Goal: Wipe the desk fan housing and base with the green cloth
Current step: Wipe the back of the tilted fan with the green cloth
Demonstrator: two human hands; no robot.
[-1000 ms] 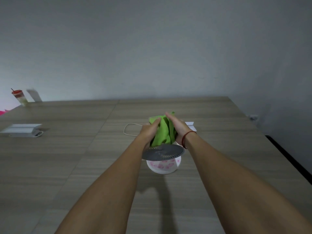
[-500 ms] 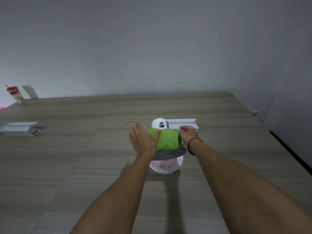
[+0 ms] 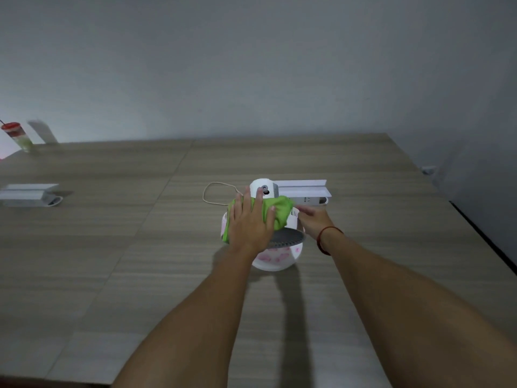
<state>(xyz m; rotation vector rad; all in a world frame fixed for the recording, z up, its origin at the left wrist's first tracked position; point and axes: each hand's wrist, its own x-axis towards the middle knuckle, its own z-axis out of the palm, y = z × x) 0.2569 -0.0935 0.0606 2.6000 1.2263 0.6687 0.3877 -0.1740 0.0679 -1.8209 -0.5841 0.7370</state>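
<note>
My left hand (image 3: 251,219) lies flat, fingers spread, pressing the green cloth (image 3: 277,212) down on top of the desk fan (image 3: 275,252). The cloth bunches out past my fingertips towards my right hand (image 3: 313,221), which grips the fan's white housing on that side (a red cord circles that wrist). The dark grille and pink-patterned base show just below my left palm. Beyond my knuckles sit the fan's white knob end and a thin looped cable (image 3: 214,193), on the wooden table (image 3: 112,247).
</note>
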